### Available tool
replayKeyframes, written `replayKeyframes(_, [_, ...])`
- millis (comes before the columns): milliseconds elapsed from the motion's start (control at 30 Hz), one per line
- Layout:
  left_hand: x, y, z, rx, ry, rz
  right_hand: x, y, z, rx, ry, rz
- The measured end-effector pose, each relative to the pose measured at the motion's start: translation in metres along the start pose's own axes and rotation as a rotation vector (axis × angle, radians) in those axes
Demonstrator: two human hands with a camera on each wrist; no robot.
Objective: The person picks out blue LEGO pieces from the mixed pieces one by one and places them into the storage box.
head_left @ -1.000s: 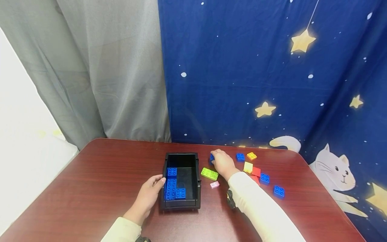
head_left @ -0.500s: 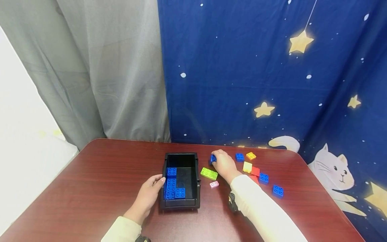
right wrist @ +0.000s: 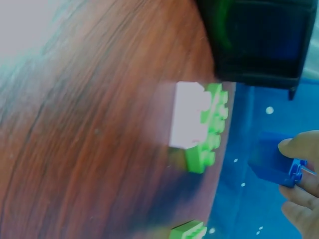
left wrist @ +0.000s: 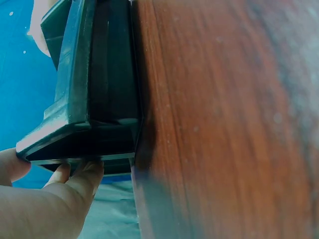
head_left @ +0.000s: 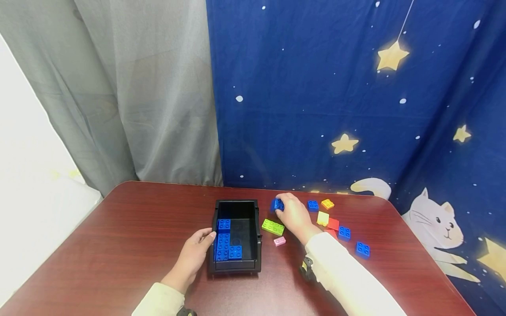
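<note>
Hands (head_left: 194, 251) (head_left: 294, 215) grip — left black bin (head_left: 236, 267), right blue brick (head_left: 277, 204).

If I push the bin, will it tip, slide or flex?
The bin probably won't flex: it looks undented where the left hand grips. Sitting low on the table, it should slide rather than tip. Blue bricks inside crowd its left side, which may feel heavier.
</note>
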State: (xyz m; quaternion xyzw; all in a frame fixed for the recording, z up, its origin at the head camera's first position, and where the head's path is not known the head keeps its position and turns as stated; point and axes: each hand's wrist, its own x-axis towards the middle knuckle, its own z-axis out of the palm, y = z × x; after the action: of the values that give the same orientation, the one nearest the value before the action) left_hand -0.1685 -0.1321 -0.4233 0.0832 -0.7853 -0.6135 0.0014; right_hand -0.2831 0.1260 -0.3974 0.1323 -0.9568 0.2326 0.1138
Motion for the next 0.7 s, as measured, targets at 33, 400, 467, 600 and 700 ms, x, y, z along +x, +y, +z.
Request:
replayKeyframes(33, [0.0,0.0,0.0,0.0,-0.001,-0.001,-0.001,-0.001,-0.001,0.006,0.006,0.0])
replayKeyframes(400, [-0.001,0.001,0.0,0.011,-0.009,-0.004,-0.009,-0.019,-0.018,0.062,0.08,-0.04])
replayKeyframes(467, [-0.001,0.001,0.0,0.007,-0.006,-0.003,-0.011,-0.023,-0.022,0.068,0.096,-0.051])
replayKeyframes(600, [-0.001,0.001,0.0,0.002,-0.004,0.001,-0.014,-0.031,-0.028,0.083,0.115,-0.074])
replayKeyframes(700, [-0.001,0.001,0.0,0.002,-0.003,0.001,-0.018,-0.04,-0.031,0.08,0.107,-0.097])
